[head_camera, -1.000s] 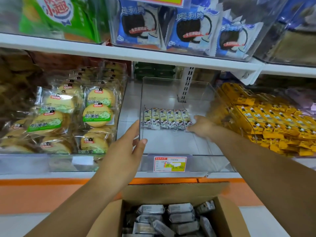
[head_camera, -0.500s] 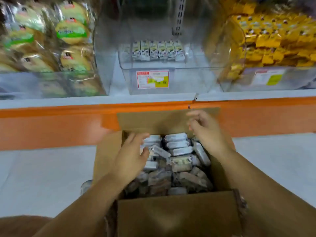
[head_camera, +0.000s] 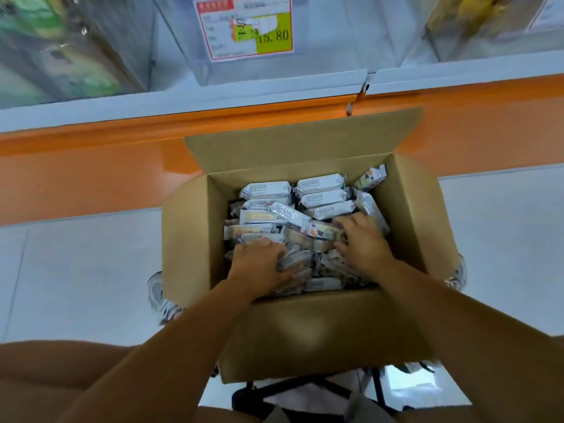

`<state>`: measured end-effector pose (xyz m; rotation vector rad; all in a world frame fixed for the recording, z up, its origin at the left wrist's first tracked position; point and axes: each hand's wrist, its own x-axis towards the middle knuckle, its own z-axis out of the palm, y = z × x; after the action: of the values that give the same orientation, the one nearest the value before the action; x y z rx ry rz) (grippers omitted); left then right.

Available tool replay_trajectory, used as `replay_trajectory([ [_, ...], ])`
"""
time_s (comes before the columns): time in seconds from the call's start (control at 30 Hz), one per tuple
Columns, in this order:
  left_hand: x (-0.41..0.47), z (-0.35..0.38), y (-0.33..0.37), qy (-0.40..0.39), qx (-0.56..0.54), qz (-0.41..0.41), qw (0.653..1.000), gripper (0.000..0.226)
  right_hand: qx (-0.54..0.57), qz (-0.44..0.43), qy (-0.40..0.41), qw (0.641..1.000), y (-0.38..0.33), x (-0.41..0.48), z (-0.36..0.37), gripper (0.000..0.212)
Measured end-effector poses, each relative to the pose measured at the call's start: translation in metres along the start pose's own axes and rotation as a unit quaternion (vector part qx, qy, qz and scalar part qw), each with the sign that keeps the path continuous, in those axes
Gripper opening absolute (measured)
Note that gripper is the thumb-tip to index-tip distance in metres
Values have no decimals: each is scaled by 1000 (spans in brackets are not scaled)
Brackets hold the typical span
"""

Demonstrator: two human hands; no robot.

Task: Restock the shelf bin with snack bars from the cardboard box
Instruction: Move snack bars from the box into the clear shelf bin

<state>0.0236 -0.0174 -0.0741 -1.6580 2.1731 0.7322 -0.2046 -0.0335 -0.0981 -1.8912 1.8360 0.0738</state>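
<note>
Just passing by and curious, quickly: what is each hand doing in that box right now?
Left hand: holding a bunch of snack bars.
Right hand: on the snack bars; grip cannot be told.

Snack bars [head_camera: 323, 198] in cardboard box [head_camera: 308, 328]

matt cardboard box [head_camera: 308, 331]; shiny foil-wrapped snack bars [head_camera: 323, 198]; clear plastic bin [head_camera: 329, 56].

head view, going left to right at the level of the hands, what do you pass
white shoe → left wall of the cardboard box → left hand → snack bars → right hand → right wall of the box → second shoe
</note>
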Motion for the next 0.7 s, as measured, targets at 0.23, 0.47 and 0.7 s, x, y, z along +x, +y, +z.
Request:
replay_trajectory([
  [0.23, 6, 15, 10, 11, 13, -19, 1000, 47, 150, 33, -6, 988, 0, -8, -14, 27],
  [0.47, 5, 5, 14, -37, -21, -39, 998, 47, 180, 92, -180, 963, 16, -26, -32, 27],
  [0.7, -7, -10, 10, -65, -204, -46, 976, 72, 99, 85, -151, 980, 15, -37, -19, 73],
])
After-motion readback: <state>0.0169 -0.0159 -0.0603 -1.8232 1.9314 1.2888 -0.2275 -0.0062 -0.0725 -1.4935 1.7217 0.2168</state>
